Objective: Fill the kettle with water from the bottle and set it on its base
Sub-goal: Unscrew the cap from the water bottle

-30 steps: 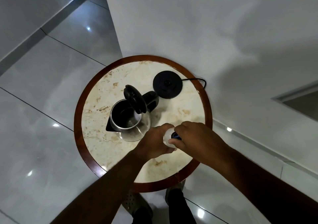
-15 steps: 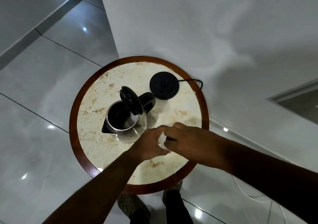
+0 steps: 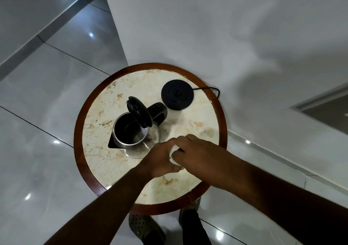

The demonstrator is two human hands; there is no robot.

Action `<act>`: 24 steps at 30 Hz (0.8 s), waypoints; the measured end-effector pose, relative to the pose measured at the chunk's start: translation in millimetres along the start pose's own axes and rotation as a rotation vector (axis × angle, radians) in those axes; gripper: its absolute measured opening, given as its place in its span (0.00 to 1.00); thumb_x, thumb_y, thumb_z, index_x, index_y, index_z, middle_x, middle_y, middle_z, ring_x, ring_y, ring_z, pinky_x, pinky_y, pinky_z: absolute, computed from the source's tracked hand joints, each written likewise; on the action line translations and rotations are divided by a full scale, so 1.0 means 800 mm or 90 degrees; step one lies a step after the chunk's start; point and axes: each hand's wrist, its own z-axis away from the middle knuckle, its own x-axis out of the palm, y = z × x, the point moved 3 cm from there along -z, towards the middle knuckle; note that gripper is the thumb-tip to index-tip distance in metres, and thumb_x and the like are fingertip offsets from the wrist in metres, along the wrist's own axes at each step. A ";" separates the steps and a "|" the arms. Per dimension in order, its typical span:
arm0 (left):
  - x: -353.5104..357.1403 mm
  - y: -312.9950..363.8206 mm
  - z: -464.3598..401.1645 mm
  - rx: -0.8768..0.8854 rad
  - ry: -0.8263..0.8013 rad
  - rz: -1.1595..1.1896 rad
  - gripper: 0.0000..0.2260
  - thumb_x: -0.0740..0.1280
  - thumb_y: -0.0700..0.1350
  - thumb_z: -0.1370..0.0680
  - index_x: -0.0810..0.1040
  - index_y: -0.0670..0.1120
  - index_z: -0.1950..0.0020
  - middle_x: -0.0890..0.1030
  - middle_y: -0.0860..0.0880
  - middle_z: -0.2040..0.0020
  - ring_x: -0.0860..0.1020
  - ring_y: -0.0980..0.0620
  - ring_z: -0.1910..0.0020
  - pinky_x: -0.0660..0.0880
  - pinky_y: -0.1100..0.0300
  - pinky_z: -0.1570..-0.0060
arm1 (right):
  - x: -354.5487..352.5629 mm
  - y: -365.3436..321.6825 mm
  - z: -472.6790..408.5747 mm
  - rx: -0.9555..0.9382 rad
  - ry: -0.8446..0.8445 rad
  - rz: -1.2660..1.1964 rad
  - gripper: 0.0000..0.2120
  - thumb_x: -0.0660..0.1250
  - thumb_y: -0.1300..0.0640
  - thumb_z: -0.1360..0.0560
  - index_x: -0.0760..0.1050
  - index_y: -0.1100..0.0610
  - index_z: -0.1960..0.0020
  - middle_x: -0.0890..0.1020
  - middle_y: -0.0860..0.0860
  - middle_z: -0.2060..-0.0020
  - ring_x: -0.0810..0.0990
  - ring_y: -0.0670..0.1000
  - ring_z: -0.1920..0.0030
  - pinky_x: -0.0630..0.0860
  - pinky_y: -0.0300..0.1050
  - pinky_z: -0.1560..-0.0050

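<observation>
Steel kettle [image 3: 131, 133], lid up, unlabelled; left hand [image 3: 160, 158] grips the bottle [image 3: 174, 155], right hand [image 3: 195, 152] closed over its top.

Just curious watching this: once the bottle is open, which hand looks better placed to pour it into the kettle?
Probably the left hand. It wraps the bottle body and sits right beside the open kettle. The right hand covers the bottle's top, on the side away from the kettle.
</observation>
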 end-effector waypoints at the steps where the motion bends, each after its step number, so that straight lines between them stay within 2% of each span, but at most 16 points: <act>1: 0.000 -0.002 0.000 -0.002 0.007 0.005 0.26 0.76 0.53 0.39 0.72 0.73 0.47 0.80 0.69 0.52 0.80 0.67 0.54 0.73 0.74 0.61 | -0.005 0.003 0.002 -0.033 -0.013 -0.014 0.13 0.64 0.67 0.26 0.76 0.63 0.42 0.76 0.63 0.48 0.74 0.64 0.52 0.75 0.52 0.58; 3: 0.001 -0.005 0.000 -0.002 0.021 0.013 0.28 0.79 0.50 0.39 0.73 0.65 0.43 0.82 0.62 0.50 0.82 0.61 0.52 0.77 0.66 0.59 | -0.011 0.027 0.004 0.000 0.017 0.005 0.14 0.69 0.67 0.29 0.78 0.63 0.43 0.78 0.61 0.52 0.77 0.61 0.54 0.77 0.51 0.59; 5: 0.001 -0.004 0.000 0.022 0.033 0.004 0.29 0.81 0.49 0.39 0.73 0.60 0.42 0.81 0.60 0.48 0.81 0.58 0.50 0.78 0.61 0.54 | -0.002 0.065 0.007 0.091 0.043 -0.015 0.16 0.70 0.63 0.28 0.77 0.60 0.41 0.79 0.58 0.49 0.78 0.58 0.50 0.78 0.51 0.52; 8: -0.001 -0.004 0.001 0.036 0.043 -0.022 0.30 0.81 0.48 0.39 0.73 0.59 0.42 0.80 0.63 0.47 0.80 0.61 0.49 0.76 0.66 0.52 | 0.046 0.122 0.012 0.236 0.049 -0.086 0.13 0.69 0.60 0.27 0.76 0.61 0.43 0.79 0.58 0.48 0.78 0.57 0.48 0.76 0.49 0.47; 10: -0.002 -0.006 0.003 0.031 0.055 -0.025 0.30 0.82 0.48 0.39 0.73 0.58 0.41 0.80 0.63 0.49 0.80 0.62 0.50 0.75 0.69 0.53 | 0.096 0.144 0.011 0.275 0.015 -0.090 0.11 0.68 0.60 0.26 0.76 0.62 0.45 0.78 0.57 0.49 0.78 0.56 0.48 0.75 0.47 0.48; 14: 0.000 -0.005 0.008 0.004 0.062 -0.024 0.31 0.82 0.50 0.40 0.71 0.67 0.44 0.80 0.65 0.48 0.80 0.62 0.49 0.77 0.66 0.52 | 0.189 0.163 0.004 0.280 -0.020 -0.082 0.12 0.67 0.58 0.25 0.75 0.61 0.43 0.77 0.57 0.46 0.78 0.55 0.46 0.72 0.44 0.49; 18: 0.000 -0.003 0.011 -0.014 0.068 -0.017 0.32 0.81 0.53 0.41 0.69 0.71 0.45 0.79 0.68 0.48 0.79 0.64 0.49 0.77 0.65 0.51 | 0.223 0.167 -0.001 0.256 -0.013 -0.033 0.13 0.68 0.58 0.25 0.76 0.60 0.42 0.78 0.57 0.46 0.78 0.56 0.47 0.73 0.45 0.47; 21: 0.001 -0.002 0.011 -0.015 0.068 -0.006 0.32 0.81 0.54 0.42 0.69 0.72 0.45 0.78 0.69 0.48 0.79 0.64 0.50 0.78 0.63 0.52 | 0.221 0.165 0.007 0.265 0.010 -0.061 0.24 0.72 0.53 0.28 0.71 0.59 0.35 0.77 0.56 0.42 0.76 0.56 0.43 0.73 0.46 0.44; 24: 0.005 -0.004 0.013 -0.049 0.072 0.034 0.33 0.81 0.58 0.44 0.69 0.72 0.44 0.79 0.68 0.48 0.78 0.64 0.47 0.79 0.61 0.51 | 0.210 0.141 0.019 0.297 0.072 -0.254 0.41 0.75 0.47 0.32 0.60 0.56 0.27 0.73 0.55 0.36 0.73 0.55 0.38 0.74 0.48 0.41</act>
